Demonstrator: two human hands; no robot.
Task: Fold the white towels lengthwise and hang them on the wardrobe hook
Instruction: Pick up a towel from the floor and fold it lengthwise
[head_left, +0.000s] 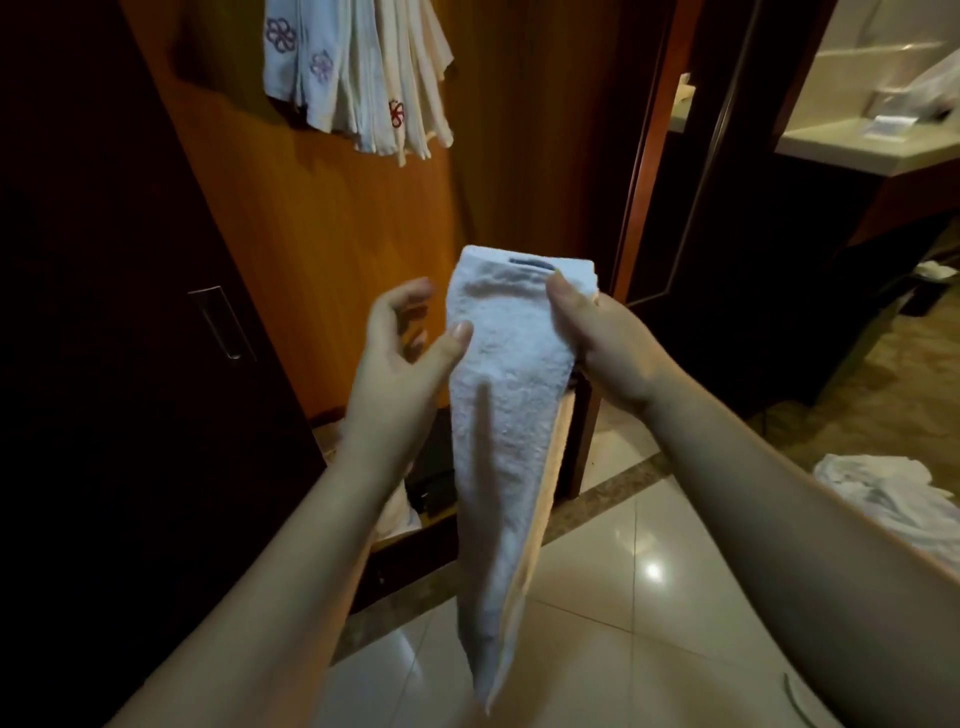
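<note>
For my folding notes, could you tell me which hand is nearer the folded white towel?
Right. The right hand pinches the folded white towel at its top corner; the left hand hovers open beside its left edge.

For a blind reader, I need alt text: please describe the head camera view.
The right hand pinches the top of a folded white towel that hangs down, while the open left hand touches its edge. More towels hang on the wooden wardrobe above, over a tiled floor.
</note>
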